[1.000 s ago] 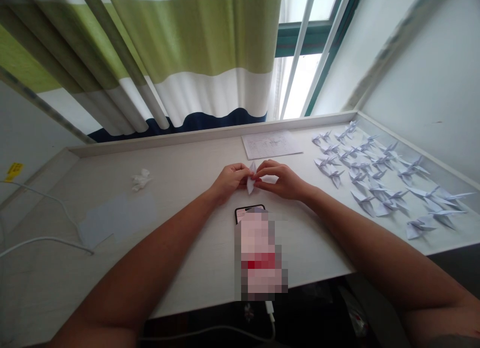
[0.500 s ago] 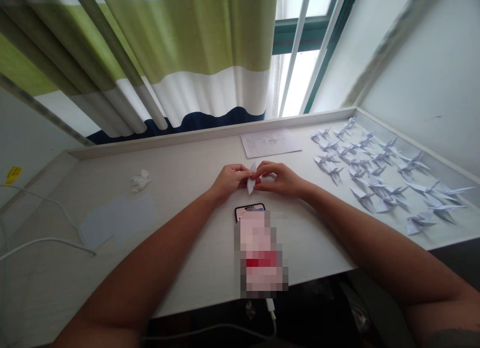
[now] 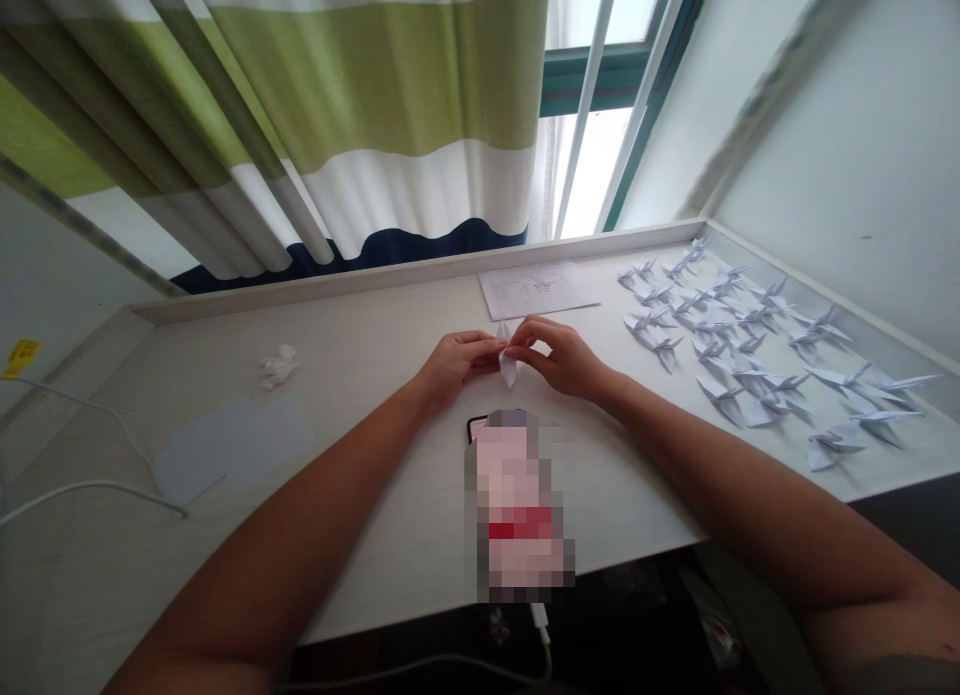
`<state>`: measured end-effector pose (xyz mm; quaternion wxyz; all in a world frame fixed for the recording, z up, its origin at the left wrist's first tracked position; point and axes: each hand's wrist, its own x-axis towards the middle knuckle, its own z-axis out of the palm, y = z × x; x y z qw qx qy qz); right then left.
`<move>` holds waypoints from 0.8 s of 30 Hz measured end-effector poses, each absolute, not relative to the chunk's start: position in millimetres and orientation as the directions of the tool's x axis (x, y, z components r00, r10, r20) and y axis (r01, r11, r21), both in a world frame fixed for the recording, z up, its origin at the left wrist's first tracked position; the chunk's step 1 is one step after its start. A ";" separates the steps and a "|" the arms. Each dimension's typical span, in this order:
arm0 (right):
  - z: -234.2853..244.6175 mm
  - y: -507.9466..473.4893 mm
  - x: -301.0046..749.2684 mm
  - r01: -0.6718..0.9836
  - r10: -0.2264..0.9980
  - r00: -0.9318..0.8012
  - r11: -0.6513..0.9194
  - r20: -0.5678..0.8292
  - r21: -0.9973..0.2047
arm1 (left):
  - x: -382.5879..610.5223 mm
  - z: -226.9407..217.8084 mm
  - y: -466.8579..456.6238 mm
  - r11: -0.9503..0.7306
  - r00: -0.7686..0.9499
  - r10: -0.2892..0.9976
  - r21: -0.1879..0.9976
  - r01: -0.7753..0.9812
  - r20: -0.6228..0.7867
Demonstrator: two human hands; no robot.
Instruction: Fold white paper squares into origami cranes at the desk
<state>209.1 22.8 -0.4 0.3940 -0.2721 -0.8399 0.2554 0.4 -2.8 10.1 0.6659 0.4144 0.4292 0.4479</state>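
Observation:
Between my two hands, over the middle of the desk, is a small folded white paper crane point(image 3: 508, 368), narrow and pointed at both ends. My left hand point(image 3: 459, 362) pinches it from the left, thumb on top. From the right, my right hand point(image 3: 557, 353) grips its middle between thumb and fingertips. Part of the paper is hidden behind the fingers. Just below the hands lies a phone point(image 3: 474, 427), its screen mostly blurred out.
Many finished paper cranes point(image 3: 750, 345) spread over the desk's right side. A printed sheet point(image 3: 538, 289) lies beyond my hands. To the left are plain paper sheets point(image 3: 195, 453), a crumpled tissue point(image 3: 278, 367) and a white cable point(image 3: 97, 485). A raised rim point(image 3: 315, 287) borders the desk's back.
My right hand's fingers have drawn together into a tighter pinch on the folded paper, whose lower tip has swung slightly right. My left hand stays in nearly the same place.

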 end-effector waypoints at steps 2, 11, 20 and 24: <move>2.0 21.9 210.5 0.277 0.647 -0.539 0.741 0.540 -0.612 | 0.7 9.2 -2.5 0.243 0.226 0.956 0.935 -0.259 -0.186; 7.9 17.8 213.7 0.168 0.498 -0.614 0.840 0.613 -0.515 | 2.5 8.3 -4.1 0.223 0.213 0.962 0.936 -0.272 -0.168; 7.6 17.3 212.1 0.150 0.511 -0.610 0.825 0.605 -0.545 | 3.7 7.7 -5.0 0.195 0.171 0.974 0.939 -0.282 -0.151; 5.0 18.7 212.8 0.157 0.501 -0.638 0.828 0.585 -0.539 | 3.0 8.4 -4.7 0.202 0.170 0.973 0.936 -0.289 -0.157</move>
